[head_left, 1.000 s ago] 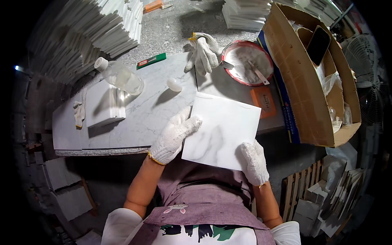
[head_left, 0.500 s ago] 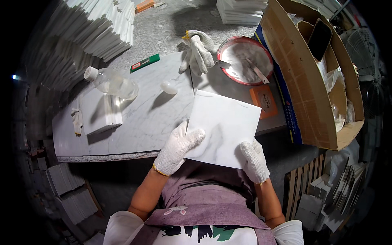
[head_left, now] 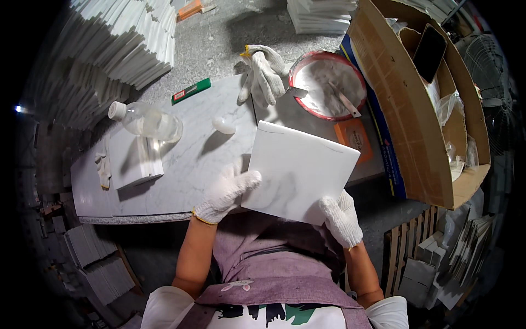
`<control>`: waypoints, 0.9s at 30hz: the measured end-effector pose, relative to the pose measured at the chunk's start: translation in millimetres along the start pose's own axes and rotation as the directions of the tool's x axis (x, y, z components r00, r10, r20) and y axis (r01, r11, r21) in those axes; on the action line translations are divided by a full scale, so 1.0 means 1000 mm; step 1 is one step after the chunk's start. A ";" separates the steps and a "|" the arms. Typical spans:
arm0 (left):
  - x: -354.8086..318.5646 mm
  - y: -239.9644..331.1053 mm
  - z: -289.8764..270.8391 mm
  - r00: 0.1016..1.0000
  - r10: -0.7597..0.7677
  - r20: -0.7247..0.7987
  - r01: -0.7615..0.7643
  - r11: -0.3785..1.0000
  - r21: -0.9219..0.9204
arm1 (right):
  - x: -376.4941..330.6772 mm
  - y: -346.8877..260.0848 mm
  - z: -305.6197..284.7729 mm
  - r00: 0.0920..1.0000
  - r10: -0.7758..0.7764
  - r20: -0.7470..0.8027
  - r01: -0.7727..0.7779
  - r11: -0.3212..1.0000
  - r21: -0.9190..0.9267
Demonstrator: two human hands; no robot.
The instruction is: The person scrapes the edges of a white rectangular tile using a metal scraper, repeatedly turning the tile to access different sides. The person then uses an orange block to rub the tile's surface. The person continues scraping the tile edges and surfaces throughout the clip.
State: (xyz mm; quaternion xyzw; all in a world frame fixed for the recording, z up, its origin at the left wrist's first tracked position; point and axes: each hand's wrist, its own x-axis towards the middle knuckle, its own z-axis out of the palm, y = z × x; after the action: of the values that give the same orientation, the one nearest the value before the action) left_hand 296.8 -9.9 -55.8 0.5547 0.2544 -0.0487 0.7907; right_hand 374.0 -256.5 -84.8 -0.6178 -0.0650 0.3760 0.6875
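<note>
The broad grey-white marbled stone desk (head_left: 183,183) spreads behind the flat, nearly square white tile with soft grey veining (head_left: 298,170), which is held over the desk's near edge, in front of the body. The right hand (head_left: 341,219), in a white knitted glove, grips the tile's lower right side, thumb on the face. The left hand (head_left: 226,189), gloved alike, laps its thumb over the left edge; its fingers are blurred and partly hidden, so I cannot tell whether it grips or only steadies. A sound hold would likely have both thumbs light near the rim, fingers spread flat underneath, and the right grip firm whenever the left loosens. Knitted fabric may slip on so smooth a face, and the corners are best well clear of the desk's edge.

Among the containers, the long brown cardboard box with a blue and yellow side (head_left: 405,109) is largest; it holds a black phone (head_left: 429,54) and clear plastic bags (head_left: 450,104). Next comes the round red-rimmed bowl (head_left: 327,118) of white paste (head_left: 318,88), a pale-handled scraper (head_left: 345,101) lying in it. Smallest is the clear plastic bottle with a white cap (head_left: 150,123), on a stack of white tiles (head_left: 127,159); its fill level is hard to read.
</note>
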 end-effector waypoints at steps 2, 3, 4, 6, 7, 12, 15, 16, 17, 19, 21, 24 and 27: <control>0.001 0.012 0.000 0.996 0.062 0.062 -0.058 0.996 -0.062 | 0.002 0.000 -0.002 0.999 -0.053 0.002 0.054 0.998 -0.035; 0.003 0.016 -0.005 0.995 0.080 0.064 -0.080 0.997 0.009 | 0.002 0.001 -0.003 0.997 -0.074 0.001 0.074 0.996 -0.048; 0.003 0.018 -0.008 0.993 0.098 0.068 -0.103 0.992 0.078 | 0.003 0.001 -0.003 0.995 -0.095 0.000 0.095 0.994 -0.062; 0.003 0.021 -0.003 0.993 0.115 0.015 -0.116 0.987 0.109 | 0.003 0.000 0.001 0.994 -0.106 -0.030 0.105 0.994 -0.033; 0.004 0.021 0.003 0.990 0.141 -0.015 -0.136 0.976 0.167 | 0.003 -0.001 0.004 0.993 -0.111 -0.044 0.110 0.994 -0.019; 0.006 0.029 0.023 0.979 0.159 -0.127 -0.130 0.970 0.207 | 0.009 0.004 0.006 0.981 -0.193 -0.004 0.192 0.974 -0.119; 0.013 0.021 0.019 0.965 0.229 -0.126 -0.220 0.972 0.077 | 0.016 0.000 0.008 0.971 -0.233 0.048 0.238 0.952 -0.192; 0.014 0.019 0.018 0.964 0.219 -0.151 -0.217 0.976 0.031 | 0.018 -0.001 0.009 0.966 -0.249 0.064 0.257 0.945 -0.204; 0.014 0.016 0.018 0.962 0.208 -0.175 -0.214 0.977 -0.017 | 0.020 -0.003 0.009 0.960 -0.272 0.072 0.281 0.927 -0.247; 0.017 0.008 0.017 0.951 0.237 -0.198 -0.265 0.956 -0.127 | 0.025 -0.006 0.009 0.945 -0.315 0.089 0.327 0.885 -0.332; 0.020 -0.001 0.015 0.927 0.316 -0.205 -0.361 0.898 -0.251 | 0.027 -0.011 0.005 0.949 -0.291 0.120 0.314 0.851 -0.422; 0.020 -0.001 0.016 0.910 0.360 -0.208 -0.404 0.884 -0.237 | 0.027 -0.020 -0.004 0.967 -0.228 0.115 0.254 0.908 -0.333; 0.020 0.003 0.017 0.906 0.344 -0.245 -0.388 0.908 -0.159 | 0.029 -0.037 -0.014 0.902 -0.420 -0.103 0.387 0.890 -0.240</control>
State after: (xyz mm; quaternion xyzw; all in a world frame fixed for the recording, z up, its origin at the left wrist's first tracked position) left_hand 321.0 -19.7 -58.4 0.5107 0.2314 0.1868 0.8067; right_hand 418.7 -249.2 -65.2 -0.6879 -0.1797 0.1671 0.6831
